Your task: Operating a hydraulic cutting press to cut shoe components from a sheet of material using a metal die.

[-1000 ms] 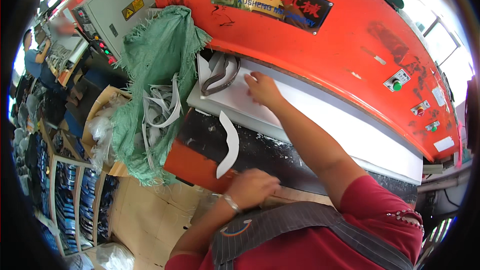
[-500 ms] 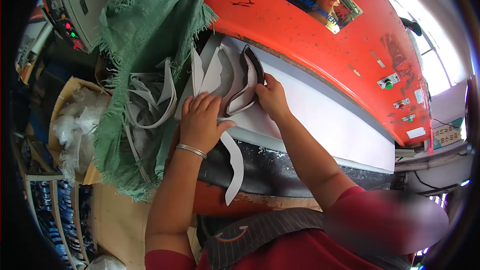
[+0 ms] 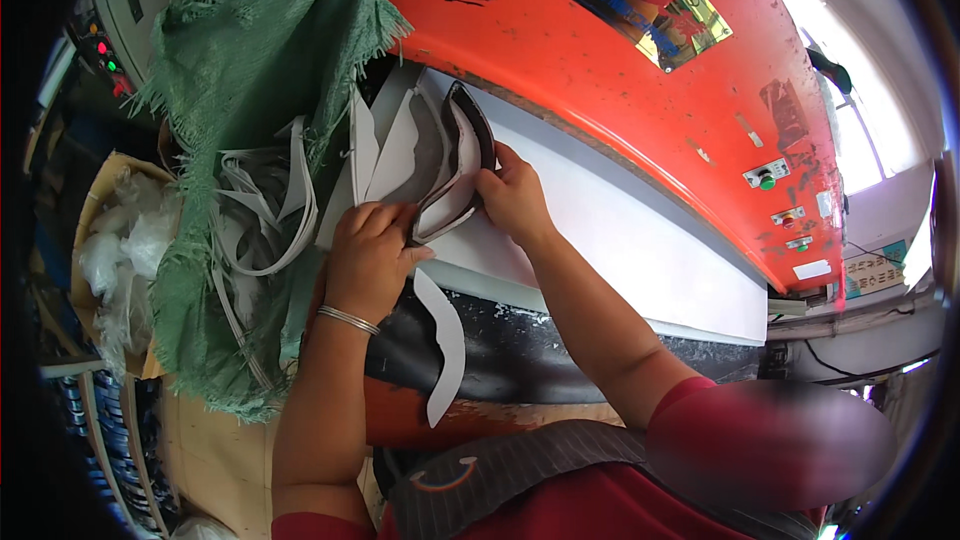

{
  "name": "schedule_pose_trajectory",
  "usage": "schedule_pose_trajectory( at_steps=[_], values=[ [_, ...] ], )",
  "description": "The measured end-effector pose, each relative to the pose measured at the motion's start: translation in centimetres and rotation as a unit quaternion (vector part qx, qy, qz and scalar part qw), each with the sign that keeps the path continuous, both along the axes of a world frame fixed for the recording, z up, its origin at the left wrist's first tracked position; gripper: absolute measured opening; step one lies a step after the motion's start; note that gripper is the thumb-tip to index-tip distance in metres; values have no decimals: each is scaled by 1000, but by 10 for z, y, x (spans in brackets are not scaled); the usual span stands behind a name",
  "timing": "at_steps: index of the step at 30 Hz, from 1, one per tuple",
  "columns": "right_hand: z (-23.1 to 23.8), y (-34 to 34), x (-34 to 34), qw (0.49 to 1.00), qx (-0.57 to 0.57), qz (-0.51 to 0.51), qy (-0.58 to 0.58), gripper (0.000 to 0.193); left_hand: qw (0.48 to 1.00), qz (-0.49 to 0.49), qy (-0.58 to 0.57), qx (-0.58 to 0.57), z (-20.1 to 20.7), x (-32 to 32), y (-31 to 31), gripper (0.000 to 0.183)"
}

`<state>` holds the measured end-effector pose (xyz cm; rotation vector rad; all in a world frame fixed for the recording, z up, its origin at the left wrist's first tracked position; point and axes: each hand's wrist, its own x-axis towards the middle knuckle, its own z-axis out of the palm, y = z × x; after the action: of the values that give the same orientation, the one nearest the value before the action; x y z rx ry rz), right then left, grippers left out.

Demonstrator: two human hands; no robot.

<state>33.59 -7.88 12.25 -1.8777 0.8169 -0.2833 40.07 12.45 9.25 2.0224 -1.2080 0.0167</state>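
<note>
- Before the orange machine (image 3: pixel 590 90), we see a dark curved frame (image 3: pixel 482 130) over white sheeting (image 3: pixel 620 240).
- Our right hand (image 3: pixel 512 196) pinches it; our left hand (image 3: pixel 372 258) curls beside it, grip unclear.
- We should steady it evenly.

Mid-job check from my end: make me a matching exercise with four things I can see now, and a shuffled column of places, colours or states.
Column one:
1. curved cutting die
2. woven sack
3. loose curved white strip
4. left hand

Column two:
A. has a silver bangle at its wrist
B. lies over the black ledge
C. green, with frayed edges
D. held in the right hand

Pairs: 1-D, 2-C, 3-B, 4-A.
</note>
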Motion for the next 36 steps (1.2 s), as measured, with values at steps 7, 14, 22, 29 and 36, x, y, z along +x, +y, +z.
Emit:
schedule_pose_trajectory(
  at_steps=[7, 14, 22, 29, 36],
  values=[
    [7, -19, 1, 998, -42, 33, 17, 56, 999, 2, -42, 19, -6, 11, -16, 47],
    [60, -111, -123, 981, -23, 1, -195, 56, 965, 96, -245, -2, 49, -4, -50, 56],
    [114, -352, -359, 740, -471, -399, -266, 45, 971, -226, 63, -38, 68, -120, -235, 34],
    [143, -530, -516, 661, -329, -657, -151, 92, 921, -389, -11, -35, 168, -228, -399, 32],
    [136, -540, -515, 654, -323, -666, -157, 99, 956, -276, -83, -54, 167, -240, -442, 34]
  ],
)
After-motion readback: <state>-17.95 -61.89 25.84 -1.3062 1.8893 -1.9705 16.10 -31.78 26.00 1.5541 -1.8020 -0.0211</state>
